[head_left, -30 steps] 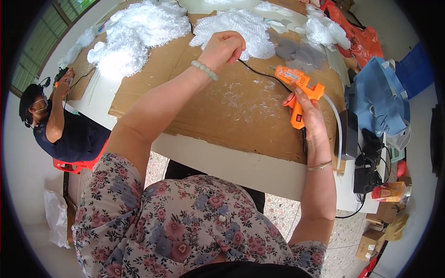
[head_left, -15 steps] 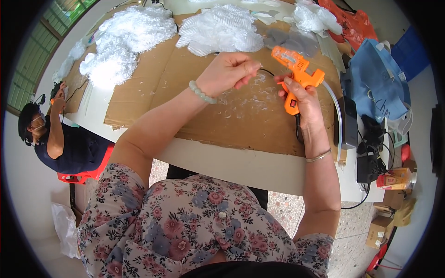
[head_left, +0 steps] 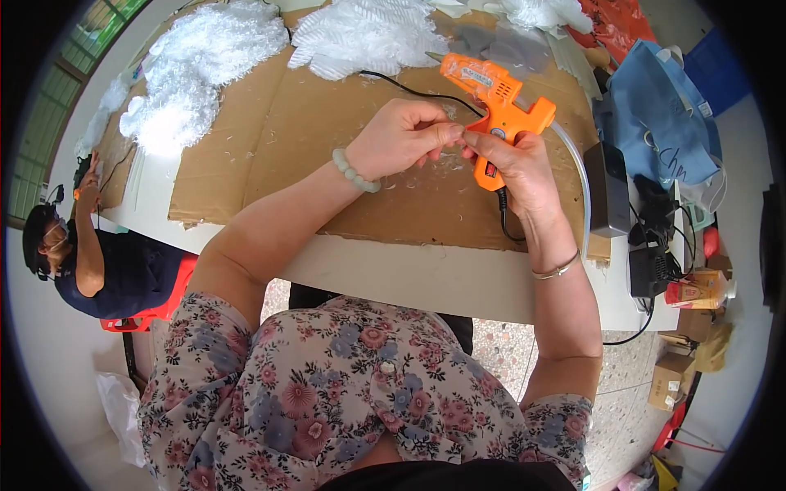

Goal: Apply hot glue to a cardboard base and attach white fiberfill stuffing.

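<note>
My right hand [head_left: 521,168] is wrapped round the handle of an orange hot glue gun [head_left: 506,106], its nozzle aimed up and to the left. A long clear glue stick [head_left: 580,172] curves out of the gun's back end and down past my wrist. Beside the handle, my left hand [head_left: 403,141] is closed in a pinch, its thumb and fingertip meeting my right thumb and fingertip. Whatever lies in that pinch is too small to make out. Both hands are over a brown cardboard sheet [head_left: 270,180] with shreds of dried clear glue on it.
Two heaps of white translucent pieces, a left pile [head_left: 205,69] and a middle pile [head_left: 368,37], lie at the back. A black box [head_left: 606,192], power adapter [head_left: 647,270] and blue bag [head_left: 663,114] stand right. Another person [head_left: 115,262] sits at far left.
My hands have come together, with the glue gun moving left toward my left hand. Its nozzle tip now shows, and more of the black cord is visible.
</note>
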The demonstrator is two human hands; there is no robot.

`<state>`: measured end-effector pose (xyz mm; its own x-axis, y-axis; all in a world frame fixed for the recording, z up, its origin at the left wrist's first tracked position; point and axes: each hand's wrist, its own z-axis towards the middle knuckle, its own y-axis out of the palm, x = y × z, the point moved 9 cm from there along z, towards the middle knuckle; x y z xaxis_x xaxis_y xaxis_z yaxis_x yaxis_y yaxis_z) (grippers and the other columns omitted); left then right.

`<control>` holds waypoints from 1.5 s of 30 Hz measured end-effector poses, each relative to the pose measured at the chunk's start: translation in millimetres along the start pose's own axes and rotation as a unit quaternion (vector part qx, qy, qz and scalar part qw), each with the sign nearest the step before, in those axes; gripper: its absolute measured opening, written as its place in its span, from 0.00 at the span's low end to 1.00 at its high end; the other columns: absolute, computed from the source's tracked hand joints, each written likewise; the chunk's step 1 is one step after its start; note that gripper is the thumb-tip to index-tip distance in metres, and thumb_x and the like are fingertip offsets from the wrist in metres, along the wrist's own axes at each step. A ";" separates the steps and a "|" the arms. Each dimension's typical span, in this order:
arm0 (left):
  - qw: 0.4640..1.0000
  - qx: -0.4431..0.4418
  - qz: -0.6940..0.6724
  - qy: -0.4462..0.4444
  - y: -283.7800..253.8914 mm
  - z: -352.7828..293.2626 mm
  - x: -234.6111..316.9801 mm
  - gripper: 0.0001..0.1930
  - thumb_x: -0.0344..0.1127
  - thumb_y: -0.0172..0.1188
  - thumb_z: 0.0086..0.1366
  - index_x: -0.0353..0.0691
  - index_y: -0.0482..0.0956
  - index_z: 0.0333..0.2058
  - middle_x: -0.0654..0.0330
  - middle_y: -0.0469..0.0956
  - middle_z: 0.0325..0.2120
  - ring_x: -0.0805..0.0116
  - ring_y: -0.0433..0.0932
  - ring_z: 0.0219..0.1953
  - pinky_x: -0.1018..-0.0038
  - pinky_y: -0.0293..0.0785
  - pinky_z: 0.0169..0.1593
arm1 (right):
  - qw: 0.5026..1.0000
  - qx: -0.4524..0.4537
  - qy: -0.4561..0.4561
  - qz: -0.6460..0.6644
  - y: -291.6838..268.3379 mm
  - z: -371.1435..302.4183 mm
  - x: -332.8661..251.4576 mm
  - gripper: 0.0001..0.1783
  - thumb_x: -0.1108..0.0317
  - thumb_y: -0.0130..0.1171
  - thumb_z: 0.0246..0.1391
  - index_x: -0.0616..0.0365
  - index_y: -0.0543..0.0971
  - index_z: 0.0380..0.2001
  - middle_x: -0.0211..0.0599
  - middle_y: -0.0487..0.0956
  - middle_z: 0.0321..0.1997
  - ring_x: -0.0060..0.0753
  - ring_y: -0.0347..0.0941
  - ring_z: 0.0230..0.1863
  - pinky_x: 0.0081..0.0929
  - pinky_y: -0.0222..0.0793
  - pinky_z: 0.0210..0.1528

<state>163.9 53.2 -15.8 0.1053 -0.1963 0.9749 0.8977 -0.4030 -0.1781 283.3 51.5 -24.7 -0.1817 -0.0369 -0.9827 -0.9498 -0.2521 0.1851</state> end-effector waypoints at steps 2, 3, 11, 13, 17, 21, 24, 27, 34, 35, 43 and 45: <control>1.000 -0.001 0.012 -0.006 -1.1 0.4 -2.5 0.13 0.40 0.55 0.62 0.36 0.75 0.25 0.68 0.69 0.14 0.83 0.65 0.16 0.84 0.61 0.19 | 1.000 -0.020 0.011 0.016 2.1 0.9 2.9 0.19 0.76 0.59 0.47 0.62 0.72 0.45 0.32 0.78 0.29 0.21 0.73 0.28 0.16 0.68 0.31; 1.000 0.001 0.026 -0.011 -2.4 0.5 -4.9 0.13 0.40 0.55 0.62 0.36 0.76 0.25 0.68 0.70 0.15 0.83 0.65 0.16 0.84 0.61 0.19 | 1.000 -0.024 0.012 0.004 2.3 1.6 4.1 0.22 0.77 0.59 0.46 0.63 0.70 0.48 0.32 0.78 0.30 0.21 0.73 0.28 0.16 0.68 0.32; 0.998 0.017 0.055 -0.008 -8.5 1.4 -11.3 0.14 0.42 0.59 0.59 0.36 0.78 0.24 0.66 0.71 0.13 0.82 0.67 0.15 0.82 0.62 0.19 | 0.997 0.023 -0.031 -0.066 4.0 -3.8 -6.7 0.24 0.80 0.58 0.44 0.63 0.70 0.48 0.28 0.76 0.29 0.16 0.70 0.28 0.14 0.64 0.31; 0.998 0.021 0.061 -0.008 -9.4 0.9 -11.9 0.14 0.42 0.59 0.59 0.36 0.77 0.23 0.66 0.71 0.13 0.82 0.68 0.16 0.82 0.62 0.19 | 0.995 0.034 -0.051 -0.080 1.1 -3.2 -10.3 0.23 0.81 0.58 0.43 0.63 0.71 0.46 0.26 0.75 0.28 0.14 0.68 0.27 0.13 0.63 0.29; 0.996 0.013 0.084 -0.005 -7.8 0.4 -12.2 0.13 0.40 0.59 0.59 0.36 0.76 0.23 0.67 0.70 0.13 0.83 0.66 0.16 0.83 0.61 0.19 | 0.993 0.058 -0.067 -0.080 -3.3 -3.9 -12.2 0.20 0.81 0.59 0.43 0.62 0.73 0.44 0.25 0.75 0.27 0.13 0.67 0.26 0.14 0.63 0.28; 0.997 0.017 0.069 -0.016 -9.6 -1.0 -12.3 0.15 0.41 0.60 0.58 0.35 0.75 0.20 0.67 0.70 0.13 0.82 0.69 0.17 0.82 0.63 0.20 | 0.990 0.072 -0.063 -0.105 -5.4 -4.1 -12.8 0.13 0.80 0.59 0.43 0.62 0.75 0.36 0.25 0.75 0.26 0.14 0.67 0.26 0.14 0.62 0.27; 0.997 0.016 0.068 -0.018 -9.5 -1.8 -12.4 0.15 0.41 0.59 0.58 0.35 0.76 0.21 0.67 0.70 0.13 0.82 0.68 0.17 0.82 0.63 0.20 | 0.990 0.064 -0.056 -0.109 -3.9 -4.6 -11.2 0.09 0.79 0.59 0.43 0.63 0.76 0.32 0.26 0.76 0.27 0.15 0.68 0.27 0.14 0.63 0.28; 0.998 0.022 0.048 -0.025 -10.3 -1.8 -15.0 0.14 0.41 0.59 0.59 0.35 0.76 0.22 0.67 0.70 0.13 0.82 0.68 0.16 0.82 0.63 0.19 | 0.993 0.044 -0.048 -0.102 1.2 -4.6 -7.6 0.07 0.79 0.60 0.44 0.63 0.77 0.30 0.28 0.76 0.27 0.16 0.70 0.28 0.14 0.64 0.29; 0.998 -0.004 0.063 -0.031 -10.5 -1.3 -19.6 0.14 0.41 0.59 0.59 0.35 0.77 0.24 0.66 0.70 0.13 0.82 0.67 0.16 0.82 0.63 0.19 | 0.991 0.048 -0.038 -0.117 5.2 -5.8 -6.3 0.05 0.78 0.59 0.44 0.62 0.77 0.28 0.26 0.76 0.25 0.14 0.68 0.27 0.13 0.63 0.29; 0.997 -0.009 0.066 -0.029 -10.2 -1.1 -19.8 0.13 0.41 0.59 0.59 0.35 0.77 0.24 0.66 0.71 0.13 0.82 0.67 0.16 0.82 0.63 0.19 | 0.991 0.048 -0.037 -0.117 5.7 -6.4 -6.6 0.05 0.78 0.59 0.44 0.62 0.77 0.28 0.26 0.76 0.25 0.14 0.68 0.27 0.13 0.63 0.29; 0.996 -0.012 0.085 -0.025 -8.4 -2.4 -16.5 0.12 0.38 0.59 0.58 0.34 0.76 0.24 0.65 0.71 0.13 0.81 0.68 0.17 0.82 0.63 0.21 | 0.980 0.063 -0.077 -0.170 6.1 -6.3 -9.1 0.04 0.77 0.59 0.45 0.61 0.76 0.28 0.22 0.73 0.24 0.10 0.64 0.24 0.13 0.59 0.25; 0.995 -0.013 0.088 -0.035 -9.3 -2.4 -19.2 0.12 0.38 0.59 0.58 0.34 0.76 0.24 0.65 0.71 0.13 0.81 0.68 0.17 0.82 0.63 0.21 | 0.982 0.074 -0.082 -0.150 3.7 -5.3 -9.6 0.04 0.77 0.59 0.45 0.61 0.76 0.28 0.22 0.73 0.24 0.10 0.64 0.24 0.13 0.59 0.25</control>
<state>152.5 58.6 -33.2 0.2915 -0.2031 0.9348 0.8514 -0.3903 -0.3503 282.8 45.8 -14.7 0.0851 0.1777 -0.9804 -0.9913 -0.0845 -0.1014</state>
